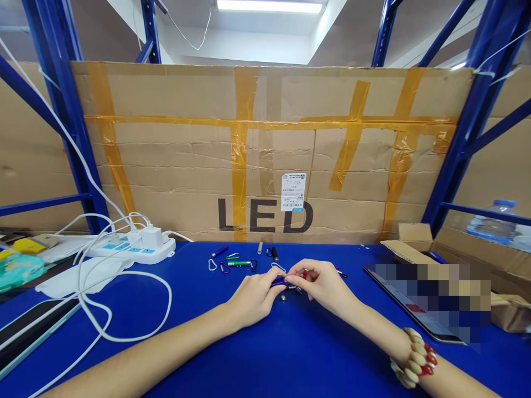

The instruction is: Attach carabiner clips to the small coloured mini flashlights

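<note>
Near the middle of the blue table, my left hand (257, 296) pinches a small purple tube (279, 282). My right hand (317, 279) meets it from the other side, thumb and forefinger pressed together at the tube's right end; what they grip is too small to tell. A small round metal piece (283, 298) lies just below the hands. Behind them are a green tube (239, 263), a purple tube (219, 251), a black tube (274, 254), a grey cylinder (260, 247) and several small carabiners, one of them silver (212, 265).
A white power strip (145, 253) with looping white cables sits at the left. At the right are a dark tablet (415, 304) and an open cardboard box (468, 254). A large cardboard sheet (186, 166) stands along the back edge.
</note>
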`<state>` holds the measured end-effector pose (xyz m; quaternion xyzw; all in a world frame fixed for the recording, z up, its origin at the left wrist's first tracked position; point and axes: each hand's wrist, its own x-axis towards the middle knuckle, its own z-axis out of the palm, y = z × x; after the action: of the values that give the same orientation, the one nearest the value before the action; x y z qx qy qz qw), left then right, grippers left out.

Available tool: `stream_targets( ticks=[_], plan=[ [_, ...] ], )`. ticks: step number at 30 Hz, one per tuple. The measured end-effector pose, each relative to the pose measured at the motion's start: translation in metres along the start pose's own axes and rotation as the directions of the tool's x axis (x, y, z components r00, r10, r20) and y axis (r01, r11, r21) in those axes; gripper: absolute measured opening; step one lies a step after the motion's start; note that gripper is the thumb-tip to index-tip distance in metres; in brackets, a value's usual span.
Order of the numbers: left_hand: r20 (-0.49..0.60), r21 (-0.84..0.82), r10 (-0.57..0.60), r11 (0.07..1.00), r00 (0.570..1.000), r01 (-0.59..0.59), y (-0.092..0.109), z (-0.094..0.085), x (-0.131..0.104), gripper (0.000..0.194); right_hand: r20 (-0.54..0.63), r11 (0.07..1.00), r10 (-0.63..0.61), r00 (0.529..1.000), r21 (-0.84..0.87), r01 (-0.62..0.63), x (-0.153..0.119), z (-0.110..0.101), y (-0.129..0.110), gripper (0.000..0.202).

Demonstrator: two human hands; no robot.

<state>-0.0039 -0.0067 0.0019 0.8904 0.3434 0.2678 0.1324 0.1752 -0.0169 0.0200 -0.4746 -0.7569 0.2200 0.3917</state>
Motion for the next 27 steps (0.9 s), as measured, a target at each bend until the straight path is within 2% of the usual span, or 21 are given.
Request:
stream_targets(
  ticks=[18,22,27],
  plan=[
    [-0.006,-0.001,-0.005,1.000,1.000,0.005,-0.003,0.002,0.001,0.019,0.045,0.999,0.028,0.999,0.018,-0.029,-0.002,0.002,0.000,0.026],
    [-0.020,0.011,-0.013,1.000,1.000,0.013,-0.003,0.002,0.002,0.018,0.042,0.999,-0.040,0.998,-0.017,0.041,-0.001,0.002,0.005,0.029],
    [-0.024,0.026,-0.026,0.999,0.999,0.027,-0.002,0.002,0.003,0.020,0.002,0.969,-0.186,0.983,-0.165,0.184,0.000,0.000,0.012,0.027]
  ],
)
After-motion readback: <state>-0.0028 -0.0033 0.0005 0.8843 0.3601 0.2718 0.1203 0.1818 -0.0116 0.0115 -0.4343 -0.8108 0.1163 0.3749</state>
